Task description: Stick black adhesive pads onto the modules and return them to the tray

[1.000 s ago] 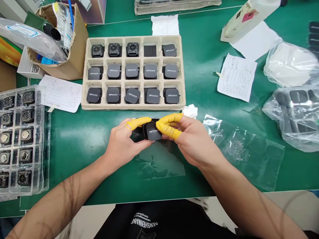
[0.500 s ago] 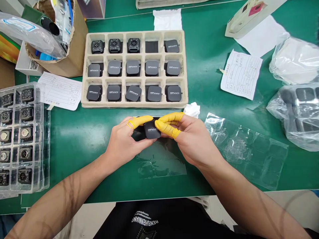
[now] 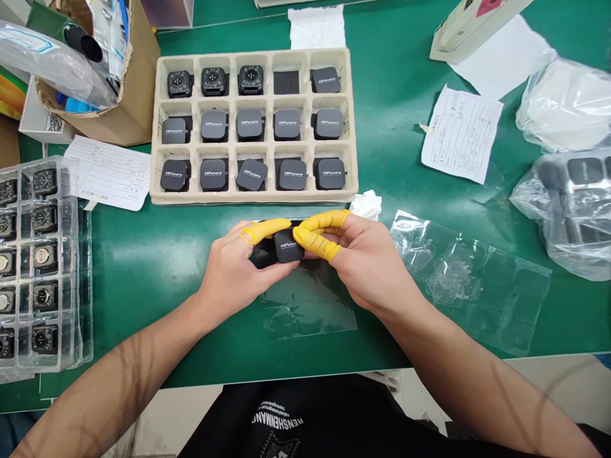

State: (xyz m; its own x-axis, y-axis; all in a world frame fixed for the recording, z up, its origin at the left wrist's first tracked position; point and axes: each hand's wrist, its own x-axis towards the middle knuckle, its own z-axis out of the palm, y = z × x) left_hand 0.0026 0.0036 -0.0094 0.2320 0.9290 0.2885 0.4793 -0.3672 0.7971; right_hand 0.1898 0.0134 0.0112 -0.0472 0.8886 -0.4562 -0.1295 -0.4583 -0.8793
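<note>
Between my hands is a black square smartwatch case (image 3: 288, 247) with a "HiFuture" label on its upper face. My left hand (image 3: 233, 261) grips its left side, thumb at the lower edge and a yellow-cotted index finger along the top. My right hand (image 3: 358, 257) pinches its upper right corner with a thumb and finger in yellow finger cots. Both hands are closed on the case, and its underside is hidden. Just beyond stands a cream tray (image 3: 252, 198) of similar cases, mostly label up; three in the back row show round sensor backs.
A clear plastic tray (image 3: 71, 267) of watch parts stands at left, near a cardboard box (image 3: 138, 76). Transparent film sheets (image 3: 501, 299) lie at right, with another film (image 3: 310, 312) below my hands. Bagged black parts (image 3: 573, 216) and a paper form (image 3: 461, 137) are farther right.
The whole view has shifted slightly, with the table items appearing a little higher and farther left. Both hands keep the same grip on the case.
</note>
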